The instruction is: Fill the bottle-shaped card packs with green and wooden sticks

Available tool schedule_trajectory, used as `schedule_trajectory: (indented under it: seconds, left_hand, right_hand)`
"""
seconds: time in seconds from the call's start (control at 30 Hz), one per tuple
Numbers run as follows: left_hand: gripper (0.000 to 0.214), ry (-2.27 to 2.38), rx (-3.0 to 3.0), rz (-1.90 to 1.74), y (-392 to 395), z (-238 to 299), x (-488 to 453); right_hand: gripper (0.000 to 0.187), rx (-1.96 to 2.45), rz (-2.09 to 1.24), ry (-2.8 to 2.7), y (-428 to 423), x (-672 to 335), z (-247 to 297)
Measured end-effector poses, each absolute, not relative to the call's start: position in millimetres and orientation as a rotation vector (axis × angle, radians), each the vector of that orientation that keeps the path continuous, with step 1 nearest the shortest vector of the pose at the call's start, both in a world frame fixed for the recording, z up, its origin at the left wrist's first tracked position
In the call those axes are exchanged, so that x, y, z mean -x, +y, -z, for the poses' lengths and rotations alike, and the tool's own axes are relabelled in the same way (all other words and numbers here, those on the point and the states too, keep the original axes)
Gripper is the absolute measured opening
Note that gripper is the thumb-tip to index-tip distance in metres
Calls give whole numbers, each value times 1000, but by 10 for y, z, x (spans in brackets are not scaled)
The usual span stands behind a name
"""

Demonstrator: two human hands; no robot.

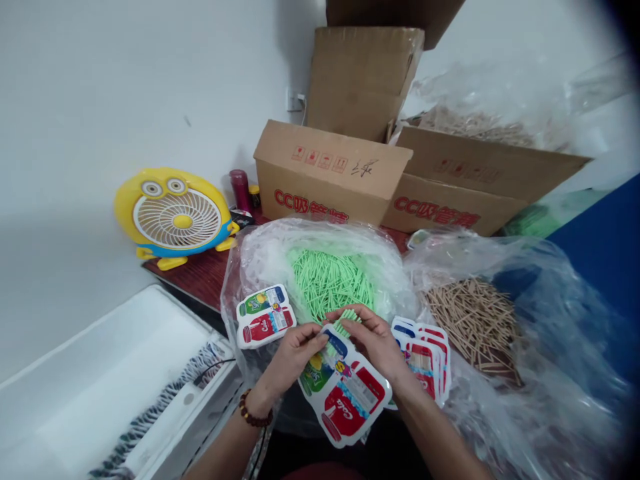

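Low in the middle of the head view, my left hand (pixel 305 347) pinches the upper edge of a printed packet (pixel 350 393) with red Cola and green lemon pictures. My right hand (pixel 373 337) has its fingers closed on a small bundle of light green sticks (pixel 346 321), held at the packet's top edge. Whether the lower ends are inside the packet I cannot tell. Just beyond lies a heap of green sticks (pixel 333 280) in a clear plastic bag (pixel 265 250). Similar packets (pixel 265 319) lie left of my hands, and a fanned pile of packets (pixel 425 353) lies to the right.
Brown sticks (pixel 473 320) lie in another plastic bag at right. Two cardboard boxes (pixel 325 173) with red print stand behind. A yellow fan (pixel 180 217) and a dark red bottle (pixel 240 190) stand at left. A white bin (pixel 100 347) holds a row of packets along one side.
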State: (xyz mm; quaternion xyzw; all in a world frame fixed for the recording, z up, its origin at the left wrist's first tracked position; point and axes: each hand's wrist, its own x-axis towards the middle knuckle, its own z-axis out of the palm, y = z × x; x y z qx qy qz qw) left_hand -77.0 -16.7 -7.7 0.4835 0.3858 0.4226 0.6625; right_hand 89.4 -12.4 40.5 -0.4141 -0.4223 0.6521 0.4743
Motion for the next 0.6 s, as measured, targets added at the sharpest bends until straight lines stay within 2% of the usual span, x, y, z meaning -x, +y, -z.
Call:
schedule_trajectory:
  seconds: [0.2,0.6]
  left_hand:
    - [29,894,-1133,-1031,-131,29,807]
    - [25,905,-1259,-1176,-79,-17,897]
  right_hand:
    - [16,1107,-1290,-1373,19,-846,-614]
    - [17,1079,-1071,-1924,230,-814,-983]
